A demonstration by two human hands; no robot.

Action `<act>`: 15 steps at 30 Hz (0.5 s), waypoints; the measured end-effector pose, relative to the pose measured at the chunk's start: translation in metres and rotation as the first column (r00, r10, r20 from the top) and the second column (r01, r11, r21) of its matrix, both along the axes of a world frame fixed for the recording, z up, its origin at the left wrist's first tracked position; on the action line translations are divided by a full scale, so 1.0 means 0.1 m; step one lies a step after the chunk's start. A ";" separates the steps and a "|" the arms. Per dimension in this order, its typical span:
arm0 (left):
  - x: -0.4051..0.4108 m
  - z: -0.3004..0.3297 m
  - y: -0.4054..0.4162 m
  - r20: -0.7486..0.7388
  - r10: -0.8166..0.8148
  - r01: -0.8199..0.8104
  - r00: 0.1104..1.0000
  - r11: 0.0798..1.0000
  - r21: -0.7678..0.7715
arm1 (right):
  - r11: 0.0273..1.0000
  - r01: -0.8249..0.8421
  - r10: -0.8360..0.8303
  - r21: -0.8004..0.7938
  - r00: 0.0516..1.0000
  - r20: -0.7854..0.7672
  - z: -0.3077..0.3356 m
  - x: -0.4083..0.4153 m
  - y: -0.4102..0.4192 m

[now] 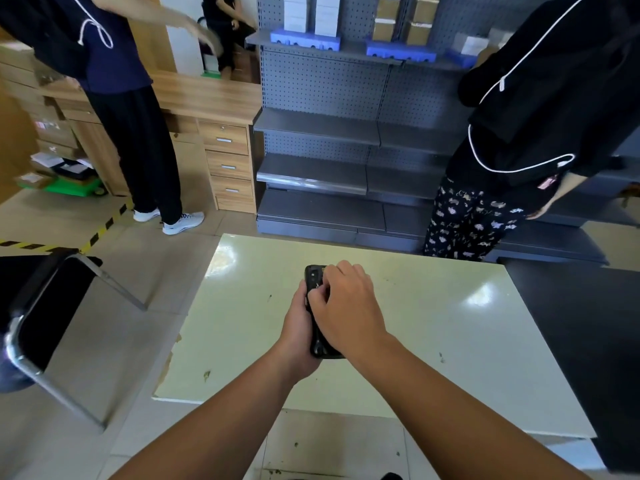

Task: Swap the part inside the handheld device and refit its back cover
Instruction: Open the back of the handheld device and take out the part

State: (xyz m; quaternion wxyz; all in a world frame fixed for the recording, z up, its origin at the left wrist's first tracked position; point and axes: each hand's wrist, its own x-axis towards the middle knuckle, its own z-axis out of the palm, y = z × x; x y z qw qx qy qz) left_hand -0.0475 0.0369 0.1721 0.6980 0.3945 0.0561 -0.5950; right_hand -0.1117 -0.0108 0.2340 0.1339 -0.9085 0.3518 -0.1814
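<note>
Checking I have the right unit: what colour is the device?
Black device, seen in the head view, held in both hands.

Bright, even light fills the room, throwing white glare patches onto the glossy pale table (pixel 415 327) at its far-left corner and right side, with almost no shadow on it, while wide-angle distortion bends everything beyond the table and motion blur softens the frame's left edge.

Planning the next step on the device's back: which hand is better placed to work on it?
Right. The right hand lies on top of the black handheld device, fingertips at its upper part, while the left hand cradles it from beneath above the table, so it likely should only hold.
</note>
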 end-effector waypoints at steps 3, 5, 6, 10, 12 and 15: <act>-0.01 -0.02 -0.03 0.003 0.004 -0.004 1.000 1.000 -0.019 | 1.000 0.017 -0.017 -0.004 1.000 0.002 -0.01 0.00 0.04; -0.02 -0.03 -0.05 0.006 -0.007 0.007 1.000 1.000 -0.015 | 0.999 0.043 -0.043 -0.004 0.999 -0.008 -0.01 -0.01 0.02; -0.04 -0.03 -0.06 0.006 -0.017 0.017 1.000 1.000 -0.010 | 0.998 0.055 -0.055 -0.007 0.998 -0.018 -0.01 -0.02 0.01; -0.09 -0.02 -0.09 0.000 -0.030 0.030 1.000 0.999 -0.013 | 0.998 0.067 -0.067 0.004 0.998 -0.006 -0.04 -0.07 -0.04; -0.11 -0.01 -0.11 -0.012 -0.018 0.018 1.000 0.999 -0.028 | 0.997 0.072 -0.072 0.009 0.997 0.038 -0.04 -0.09 -0.04; -0.11 0.02 -0.13 -0.025 -0.008 0.007 1.000 0.999 -0.039 | 0.996 0.093 -0.094 0.013 0.989 0.116 -0.02 -0.07 -0.06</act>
